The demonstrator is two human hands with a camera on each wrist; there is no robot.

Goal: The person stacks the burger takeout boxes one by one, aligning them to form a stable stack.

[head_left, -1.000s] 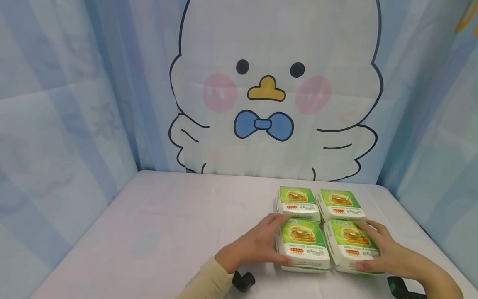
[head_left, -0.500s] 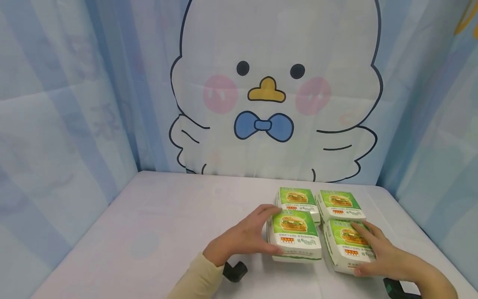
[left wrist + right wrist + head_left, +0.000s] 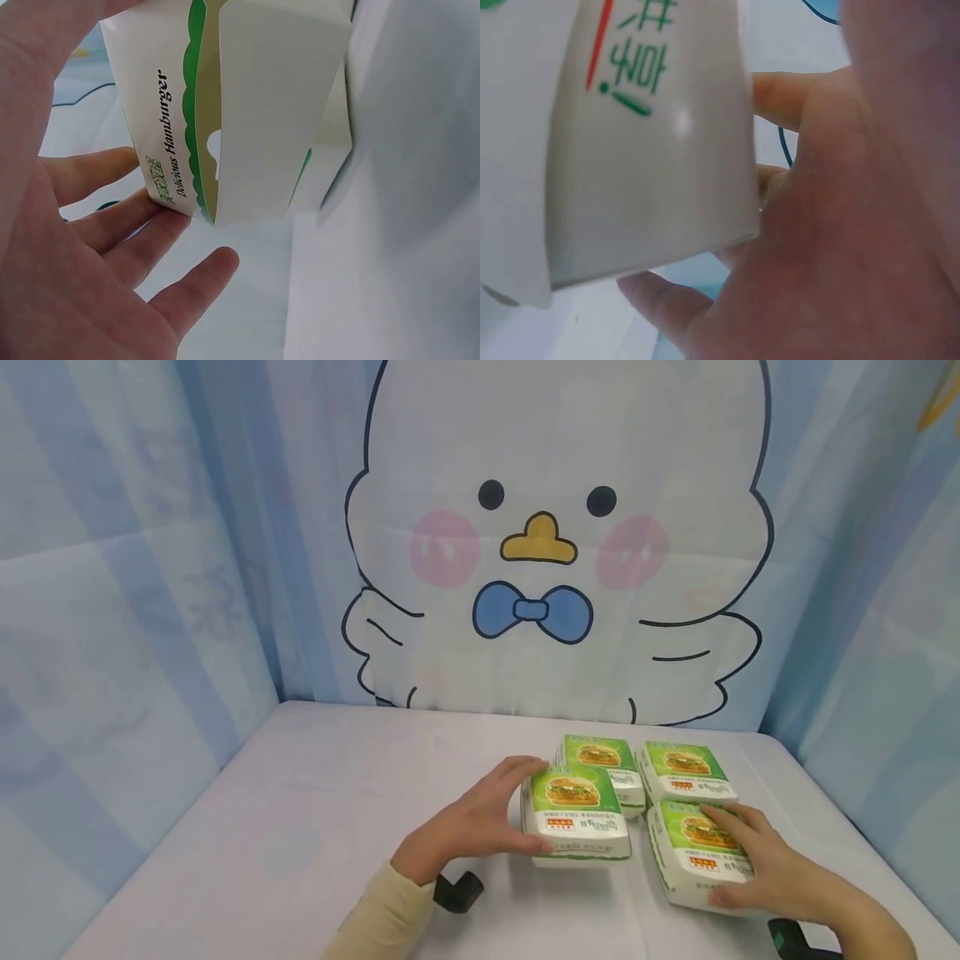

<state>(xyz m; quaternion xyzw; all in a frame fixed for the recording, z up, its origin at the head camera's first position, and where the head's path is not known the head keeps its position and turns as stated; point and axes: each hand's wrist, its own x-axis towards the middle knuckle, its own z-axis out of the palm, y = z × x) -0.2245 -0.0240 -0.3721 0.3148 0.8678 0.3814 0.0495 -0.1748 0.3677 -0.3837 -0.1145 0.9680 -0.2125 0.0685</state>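
Observation:
Four-sided hamburger boxes, white with green tops and a burger picture, are at the right of the table. My left hand (image 3: 480, 818) grips one hamburger box (image 3: 576, 814) by its left side, thumb at the front and fingers at the back; a shadow lies below it. In the left wrist view this box (image 3: 270, 105) shows its white side and a scalloped green flap edge. My right hand (image 3: 776, 864) holds a second hamburger box (image 3: 697, 856) from its right side, thumb at the front edge. The right wrist view shows that box's side (image 3: 652, 172) against the palm.
Two more hamburger boxes stand behind, one at the back left (image 3: 622, 781) and one at the back right (image 3: 686, 768). A pale cloth covers the table (image 3: 315, 827). Curtains with a cartoon bird (image 3: 540, 668) close off the back. Black wrist devices (image 3: 459, 892) hang under both wrists.
My left hand has carried its hamburger box up and leftward, away from the right one, so it now overlaps the back left box. The right hand and its box have shifted slightly left.

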